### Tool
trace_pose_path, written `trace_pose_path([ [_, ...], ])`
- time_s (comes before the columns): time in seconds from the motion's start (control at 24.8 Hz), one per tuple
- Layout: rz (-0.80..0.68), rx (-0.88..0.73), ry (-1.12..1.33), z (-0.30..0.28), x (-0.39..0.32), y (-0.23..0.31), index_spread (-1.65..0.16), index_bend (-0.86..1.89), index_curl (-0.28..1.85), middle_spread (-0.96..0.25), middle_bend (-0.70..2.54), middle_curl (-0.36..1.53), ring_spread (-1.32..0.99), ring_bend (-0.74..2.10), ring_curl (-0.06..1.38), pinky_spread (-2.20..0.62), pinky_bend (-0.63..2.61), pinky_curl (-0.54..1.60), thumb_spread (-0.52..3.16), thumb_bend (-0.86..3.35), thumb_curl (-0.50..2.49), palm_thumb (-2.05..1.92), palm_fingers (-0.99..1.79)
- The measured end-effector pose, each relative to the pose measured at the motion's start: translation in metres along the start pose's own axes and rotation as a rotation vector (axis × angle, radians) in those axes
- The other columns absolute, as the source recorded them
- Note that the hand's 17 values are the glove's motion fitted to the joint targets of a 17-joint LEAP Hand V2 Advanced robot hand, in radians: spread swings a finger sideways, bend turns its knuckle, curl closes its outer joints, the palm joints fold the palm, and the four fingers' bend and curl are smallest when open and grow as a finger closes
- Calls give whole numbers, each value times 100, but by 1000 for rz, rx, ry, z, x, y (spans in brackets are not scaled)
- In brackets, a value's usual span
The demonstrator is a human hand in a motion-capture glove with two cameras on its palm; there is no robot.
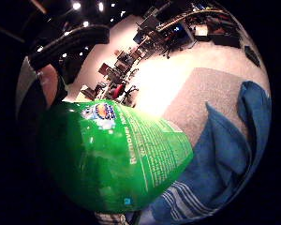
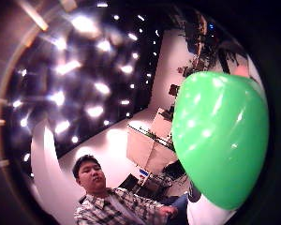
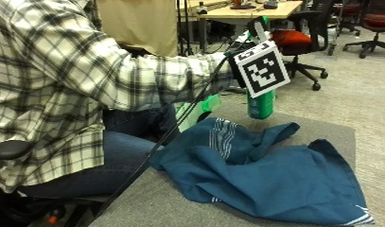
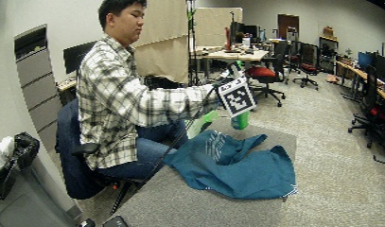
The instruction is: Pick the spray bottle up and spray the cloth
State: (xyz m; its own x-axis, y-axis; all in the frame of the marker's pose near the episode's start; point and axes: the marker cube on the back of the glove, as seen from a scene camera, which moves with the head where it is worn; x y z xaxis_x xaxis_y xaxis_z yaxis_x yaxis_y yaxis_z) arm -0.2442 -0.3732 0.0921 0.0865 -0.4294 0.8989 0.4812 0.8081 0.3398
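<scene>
You see even overhead room light in both outside views, with soft shadow in the folds of the blue cloth [image 3: 267,175]. Ceiling spots flare into starry glare beside the green spray bottle [image 2: 220,136], whose shoulder carries small highlights.

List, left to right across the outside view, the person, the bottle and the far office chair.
Person's plaid shirt sleeve → green plastic spray bottle held above the table → red-seated black office chair → grey carpet floor.
</scene>
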Motion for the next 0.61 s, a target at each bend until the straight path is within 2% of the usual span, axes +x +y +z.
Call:
trace_pose_path([
  [0.61, 66, -26, -24, 17, 57, -33, -24, 25, 55, -10, 45, 50, -19, 41, 46, -12, 30, 37, 28, -3, 79, 107, 120],
])
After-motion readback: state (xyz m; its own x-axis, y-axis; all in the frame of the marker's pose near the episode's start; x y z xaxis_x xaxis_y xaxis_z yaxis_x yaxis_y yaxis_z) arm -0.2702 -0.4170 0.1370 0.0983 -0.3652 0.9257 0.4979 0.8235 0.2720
